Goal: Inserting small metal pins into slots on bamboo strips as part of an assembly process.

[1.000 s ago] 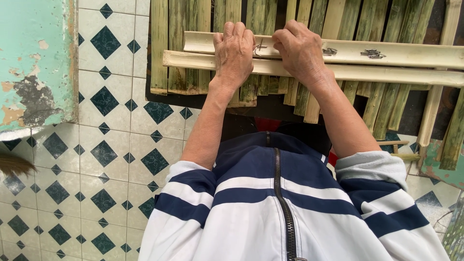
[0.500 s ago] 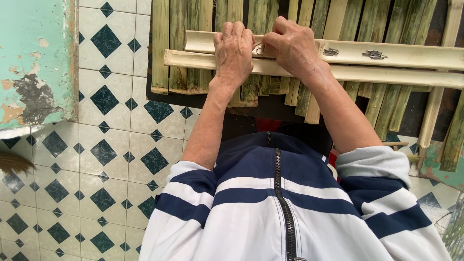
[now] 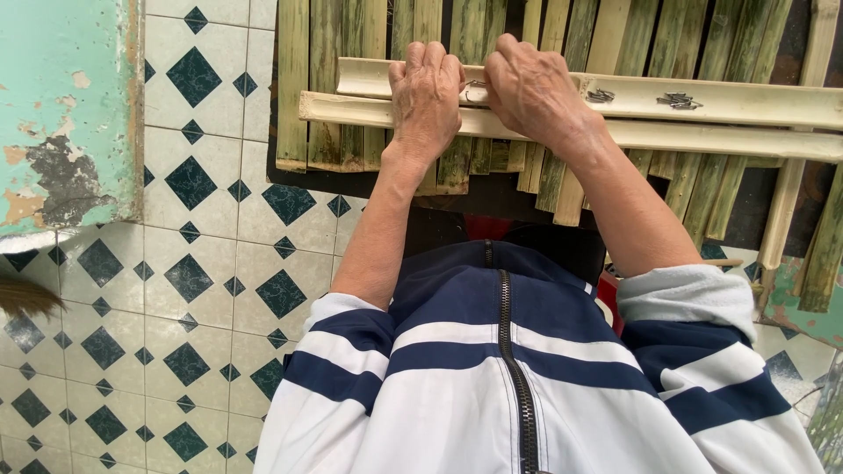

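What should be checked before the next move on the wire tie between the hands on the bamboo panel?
1. Left hand pressing on the two pale split-bamboo crossbars: ok.
2. Right hand at the thin grey wire loop between the hands: ok.
3. Wire loop twisted tight: cannot tell, mostly hidden by the hands.
4. Crossbars lying across the green bamboo slats: ok.
5. Two finished grey wire ties on the upper crossbar to the right: ok.
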